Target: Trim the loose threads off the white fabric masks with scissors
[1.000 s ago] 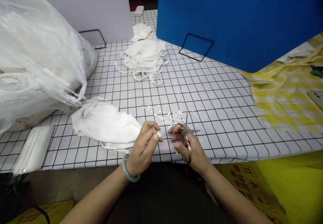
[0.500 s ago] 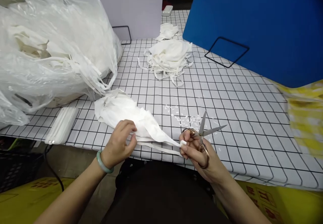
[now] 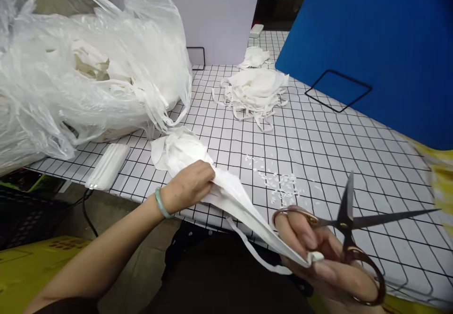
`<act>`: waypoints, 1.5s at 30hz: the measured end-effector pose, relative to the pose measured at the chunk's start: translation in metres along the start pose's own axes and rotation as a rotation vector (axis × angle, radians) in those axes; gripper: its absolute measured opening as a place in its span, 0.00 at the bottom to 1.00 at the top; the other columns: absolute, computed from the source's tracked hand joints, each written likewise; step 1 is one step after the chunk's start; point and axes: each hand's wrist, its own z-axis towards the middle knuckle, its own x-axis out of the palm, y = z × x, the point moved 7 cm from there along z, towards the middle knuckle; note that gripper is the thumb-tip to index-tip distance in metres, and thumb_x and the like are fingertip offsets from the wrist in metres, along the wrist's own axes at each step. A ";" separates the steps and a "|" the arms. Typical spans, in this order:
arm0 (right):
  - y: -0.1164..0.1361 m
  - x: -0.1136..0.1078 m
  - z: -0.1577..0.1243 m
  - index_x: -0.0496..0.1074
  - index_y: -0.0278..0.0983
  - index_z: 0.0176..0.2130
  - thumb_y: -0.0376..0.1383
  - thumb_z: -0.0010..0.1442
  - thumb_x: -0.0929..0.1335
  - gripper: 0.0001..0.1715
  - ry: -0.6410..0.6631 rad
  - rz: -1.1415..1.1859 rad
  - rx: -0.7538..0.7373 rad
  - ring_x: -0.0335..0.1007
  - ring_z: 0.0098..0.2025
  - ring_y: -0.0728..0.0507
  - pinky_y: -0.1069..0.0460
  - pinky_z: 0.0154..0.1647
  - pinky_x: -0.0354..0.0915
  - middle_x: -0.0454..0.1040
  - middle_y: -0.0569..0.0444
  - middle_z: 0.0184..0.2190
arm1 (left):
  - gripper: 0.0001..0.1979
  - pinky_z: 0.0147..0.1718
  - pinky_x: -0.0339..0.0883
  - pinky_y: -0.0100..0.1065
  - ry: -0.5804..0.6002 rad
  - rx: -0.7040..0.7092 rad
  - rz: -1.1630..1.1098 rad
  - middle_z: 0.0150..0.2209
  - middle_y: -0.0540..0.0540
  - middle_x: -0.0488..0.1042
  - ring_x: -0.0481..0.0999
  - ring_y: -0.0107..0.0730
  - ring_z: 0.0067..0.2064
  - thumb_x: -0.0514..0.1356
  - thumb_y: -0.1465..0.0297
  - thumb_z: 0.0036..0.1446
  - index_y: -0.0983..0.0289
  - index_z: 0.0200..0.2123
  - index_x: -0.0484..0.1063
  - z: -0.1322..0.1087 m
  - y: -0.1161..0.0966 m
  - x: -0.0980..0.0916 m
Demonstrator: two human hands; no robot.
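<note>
My left hand [image 3: 189, 190], with a green bangle on its wrist, is closed on a white cloth mask [image 3: 184, 156] lying at the table's near edge. My right hand [image 3: 318, 257] holds scissors [image 3: 348, 222] with copper-coloured handles, their blades spread open and pointing right. The same hand pinches the end of the mask's white strap [image 3: 258, 236] between thumb and finger. The strap is stretched taut between my two hands.
A black-grid white tablecloth [image 3: 318, 148] covers the table. A big clear plastic bag [image 3: 85, 63] of white masks fills the left. A pile of masks [image 3: 256, 89] lies at the back, small white snippets [image 3: 279, 186] in the middle, a blue board [image 3: 371, 35] on the right.
My left hand went from near the right hand to the mask and gripped it. My right hand drew the strap toward me and to the right. The scissors' blades opened wider.
</note>
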 end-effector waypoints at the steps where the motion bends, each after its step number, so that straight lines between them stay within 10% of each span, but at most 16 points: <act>1: -0.002 0.002 0.001 0.62 0.41 0.31 0.45 0.55 0.73 0.18 0.008 -0.029 0.000 0.51 0.23 0.50 0.55 0.20 0.51 0.56 0.59 0.24 | 0.06 0.29 0.67 0.32 -0.039 -0.064 -0.007 0.28 0.51 0.69 0.68 0.31 0.30 0.54 0.79 0.58 0.62 0.31 0.63 0.001 0.009 -0.009; 7: -0.026 -0.009 0.043 0.64 0.44 0.42 0.43 0.49 0.79 0.27 -0.399 -0.423 -0.037 0.67 0.30 0.48 0.51 0.29 0.68 0.69 0.51 0.54 | 0.06 0.22 0.59 0.27 -0.139 -0.259 -0.279 0.25 0.47 0.66 0.65 0.25 0.24 0.55 0.79 0.58 0.62 0.33 0.64 0.011 0.001 -0.037; 10: -0.036 -0.013 0.066 0.64 0.42 0.39 0.43 0.47 0.80 0.28 -0.462 -0.395 -0.097 0.70 0.33 0.47 0.50 0.36 0.71 0.74 0.54 0.44 | 0.07 0.35 0.73 0.32 -0.005 -0.206 -0.564 0.36 0.53 0.75 0.75 0.30 0.36 0.56 0.77 0.60 0.63 0.41 0.69 0.017 -0.017 -0.029; 15: -0.042 -0.045 0.065 0.68 0.40 0.42 0.46 0.49 0.79 0.27 -0.625 -0.303 -0.094 0.73 0.37 0.44 0.50 0.40 0.71 0.76 0.55 0.37 | 0.09 0.47 0.75 0.43 -0.181 -0.409 -0.447 0.41 0.57 0.76 0.77 0.37 0.44 0.55 0.76 0.62 0.64 0.44 0.72 -0.007 0.029 -0.042; 23: -0.038 -0.055 0.050 0.67 0.41 0.41 0.44 0.50 0.79 0.25 -0.582 -0.351 -0.119 0.69 0.34 0.46 0.53 0.32 0.66 0.72 0.57 0.36 | 0.11 0.45 0.71 0.46 0.105 -0.119 -0.186 0.42 0.58 0.73 0.71 0.43 0.45 0.60 0.76 0.56 0.64 0.44 0.73 0.001 0.000 0.013; 30: -0.031 -0.048 0.033 0.65 0.42 0.36 0.44 0.52 0.77 0.21 -0.493 -0.536 -0.094 0.64 0.31 0.47 0.52 0.30 0.64 0.70 0.55 0.36 | 0.08 0.33 0.64 0.34 -0.279 -0.188 -0.252 0.29 0.52 0.69 0.67 0.32 0.32 0.59 0.69 0.63 0.63 0.31 0.66 0.021 0.020 -0.054; 34: -0.018 -0.026 0.037 0.64 0.45 0.44 0.40 0.47 0.80 0.30 -0.565 -0.641 -0.250 0.64 0.31 0.49 0.52 0.28 0.64 0.67 0.51 0.54 | 0.12 0.25 0.57 0.31 -0.252 -0.225 -0.355 0.22 0.47 0.63 0.62 0.26 0.25 0.59 0.71 0.61 0.63 0.24 0.63 0.028 -0.005 -0.051; 40: -0.026 -0.014 0.072 0.66 0.41 0.35 0.41 0.49 0.78 0.20 -0.535 -0.416 -0.156 0.60 0.25 0.50 0.55 0.24 0.59 0.67 0.60 0.28 | 0.05 0.29 0.67 0.29 0.132 -0.254 -0.683 0.30 0.50 0.70 0.69 0.28 0.31 0.61 0.70 0.59 0.63 0.32 0.68 0.034 -0.036 -0.039; 45: -0.016 -0.039 0.067 0.65 0.40 0.35 0.42 0.48 0.77 0.21 -0.718 -0.162 -0.241 0.64 0.30 0.48 0.54 0.29 0.62 0.66 0.59 0.29 | 0.08 0.31 0.69 0.32 0.200 -0.240 -0.308 0.32 0.51 0.73 0.71 0.30 0.31 0.56 0.75 0.59 0.63 0.41 0.71 0.016 -0.012 -0.042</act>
